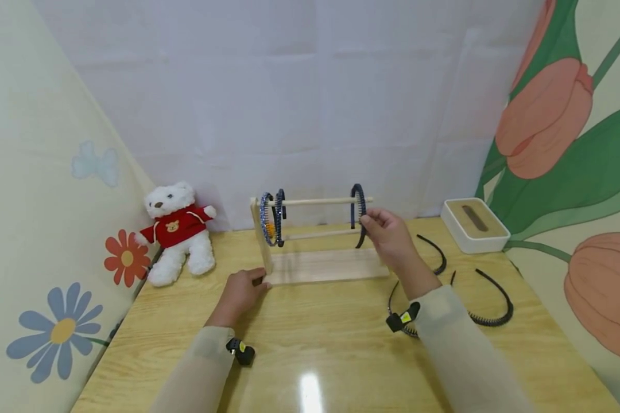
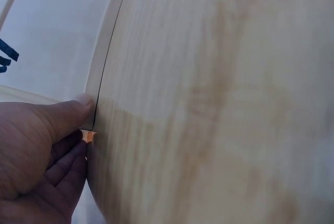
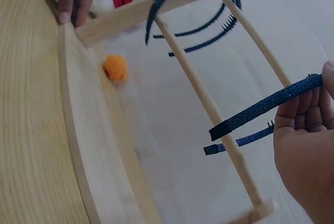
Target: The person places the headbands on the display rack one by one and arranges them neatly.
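Note:
A wooden rack (image 1: 325, 267) with two rods stands on the table. My right hand (image 1: 392, 238) pinches a dark toothed headband (image 1: 360, 212) that loops over the upper rod near its right end. In the right wrist view, this glittery headband (image 3: 271, 103) has its two tips by the lower rod. Two more headbands hang at the rack's left end: a blue sparkly headband (image 1: 264, 215) and a black headband (image 1: 279, 221). Down at the base's front left corner, my left hand (image 1: 240, 292) grips the wood between thumb and fingers, as the left wrist view shows closely.
Several dark headbands lie on the table at right, one of them (image 1: 507, 310) nearest the edge and another partly behind my right wrist. A white box (image 1: 476, 225) sits at the back right. On the left sits a white teddy bear (image 1: 181, 235). An orange fluffy ball (image 3: 115, 68) shows behind the rack.

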Demonstrator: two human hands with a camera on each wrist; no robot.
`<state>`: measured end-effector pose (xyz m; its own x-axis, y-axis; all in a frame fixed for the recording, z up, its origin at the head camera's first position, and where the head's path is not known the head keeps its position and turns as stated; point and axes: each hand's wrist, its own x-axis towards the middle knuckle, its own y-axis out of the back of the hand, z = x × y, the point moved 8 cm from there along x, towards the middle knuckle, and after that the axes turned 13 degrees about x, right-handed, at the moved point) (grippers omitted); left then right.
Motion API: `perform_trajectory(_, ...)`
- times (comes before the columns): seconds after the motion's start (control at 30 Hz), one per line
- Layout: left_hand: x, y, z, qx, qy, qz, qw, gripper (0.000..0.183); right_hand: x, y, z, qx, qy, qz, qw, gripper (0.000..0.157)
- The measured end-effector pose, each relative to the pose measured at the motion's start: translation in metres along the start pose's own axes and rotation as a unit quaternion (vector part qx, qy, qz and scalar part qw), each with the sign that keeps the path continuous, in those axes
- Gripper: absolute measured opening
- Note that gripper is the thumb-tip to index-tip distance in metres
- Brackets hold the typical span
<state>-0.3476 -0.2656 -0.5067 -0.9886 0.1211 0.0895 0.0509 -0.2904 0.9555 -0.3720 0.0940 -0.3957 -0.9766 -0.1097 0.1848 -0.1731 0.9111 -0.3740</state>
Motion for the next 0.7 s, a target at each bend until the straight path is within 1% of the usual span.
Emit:
perform_trajectory(0.03, 0.0, 0.0, 0.0, 0.0, 0.001, -0.001, 1.0, 0.039, 0.0, -0.005, 0.002, -0.027, 0.0, -0.003, 1.0, 0.008)
perform_trajectory(0.1, 0.0, 0.001, 0.001, 0.002, -0.001, 0.0, 1.0, 0.038, 0.0, -0.014, 0.007, -0.079, 0.001, -0.012, 0.997, 0.018)
perform_trajectory(0.13, 0.0, 0.001, 0.002, 0.002, -0.003, 0.002, 1.0, 0.038, 0.001, -0.019, 0.009, -0.096, 0.0, -0.016, 0.995, 0.022)
perform_trajectory(0.2, 0.0, 0.002, 0.002, -0.001, -0.003, 0.005, 1.0, 0.037, 0.002, -0.03, 0.013, -0.096, -0.003, -0.023, 0.995, 0.026)
perform_trajectory(0.27, -0.001, 0.003, 0.002, 0.0, -0.008, 0.011, 0.9999, 0.036, 0.004, -0.041, 0.017, -0.09, -0.003, -0.027, 0.996, 0.026)
perform_trajectory(0.47, -0.001, 0.004, 0.001, -0.001, -0.008, 0.014, 0.9999, 0.038, 0.011, -0.069, 0.026, -0.044, -0.004, -0.033, 0.998, 0.024)
perform_trajectory(0.53, -0.001, 0.003, 0.001, 0.001, -0.007, 0.012, 0.9999, 0.039, 0.013, -0.077, 0.028, -0.032, -0.004, -0.033, 0.999, 0.024)
perform_trajectory(0.7, 0.0, 0.002, 0.001, -0.001, -0.006, 0.012, 0.9999, 0.04, 0.015, -0.092, 0.034, -0.03, -0.003, -0.037, 0.999, 0.025)
